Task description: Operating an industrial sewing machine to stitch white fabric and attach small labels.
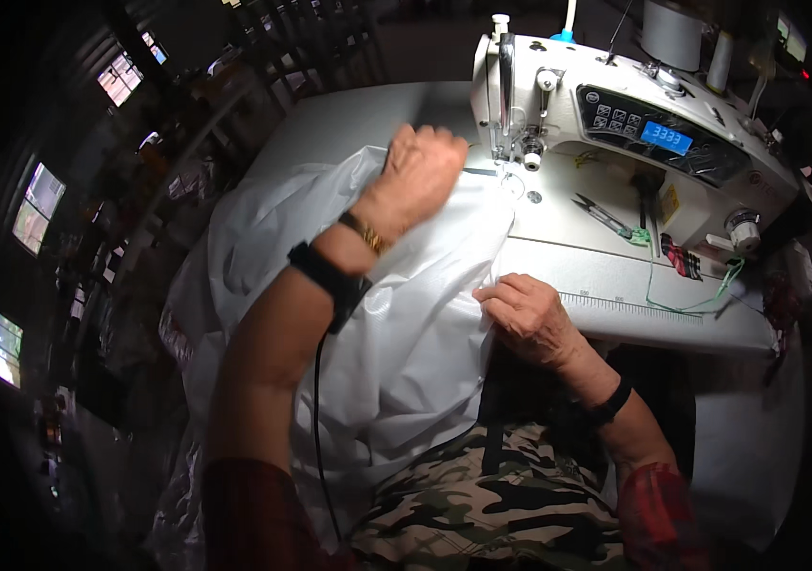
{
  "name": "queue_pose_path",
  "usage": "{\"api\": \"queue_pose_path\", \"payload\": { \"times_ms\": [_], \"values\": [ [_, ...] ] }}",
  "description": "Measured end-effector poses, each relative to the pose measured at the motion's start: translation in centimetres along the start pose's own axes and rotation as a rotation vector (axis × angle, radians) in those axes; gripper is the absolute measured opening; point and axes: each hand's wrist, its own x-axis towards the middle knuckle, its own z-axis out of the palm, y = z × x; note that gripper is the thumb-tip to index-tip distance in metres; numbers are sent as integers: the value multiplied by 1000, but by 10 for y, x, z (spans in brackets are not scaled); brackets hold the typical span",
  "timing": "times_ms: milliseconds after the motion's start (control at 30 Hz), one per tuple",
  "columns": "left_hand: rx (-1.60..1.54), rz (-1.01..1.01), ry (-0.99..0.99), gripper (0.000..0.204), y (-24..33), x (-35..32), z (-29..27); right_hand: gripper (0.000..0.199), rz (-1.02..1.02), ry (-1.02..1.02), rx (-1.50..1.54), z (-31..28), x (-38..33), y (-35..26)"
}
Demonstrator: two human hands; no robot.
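A large sheet of white, slightly shiny fabric (425, 362) spreads in folds over the left of the sewing table and down across my lap. Its right edge runs up to the needle area of a white sewing machine (534, 95). My left hand (422, 169) is closed, knuckles up and slightly blurred, over the fabric's far edge just left of the needle; what its fingers hold is hidden. Nearer to me, my right hand (528, 317) pinches the fabric's right edge at the table's front. The presser foot is partly lost in the lamp's glare.
Thread snips (606, 217) with green thread lie on the machine bed, right of the needle. Beside them is a scrap of plaid cloth (680, 259). A ruler strip (629, 306) runs along the front edge. A lit blue display (666, 138) is on the machine's arm. Thread cones (672, 36) stand behind.
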Motion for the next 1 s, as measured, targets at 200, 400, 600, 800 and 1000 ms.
{"api": "queue_pose_path", "payload": {
  "times_ms": [200,400,600,800,1000],
  "values": [
    [-121,-119,-412,19,-2,-81,4,7,-15,19,-2,0,1,1],
    [-74,-337,-261,9,-79,-75,31,5,-37,21,9,2,5,-6],
    [166,-51,-176,11,-37,-35,15,5,-48,-8,-13,0,3,-6],
    [-126,84,-229,12,37,-23,43,5,-119,17,-10,1,2,-4],
    [-332,-33,56,11,33,-38,76,7,-91,22,21,6,1,-3]
  ]
}}
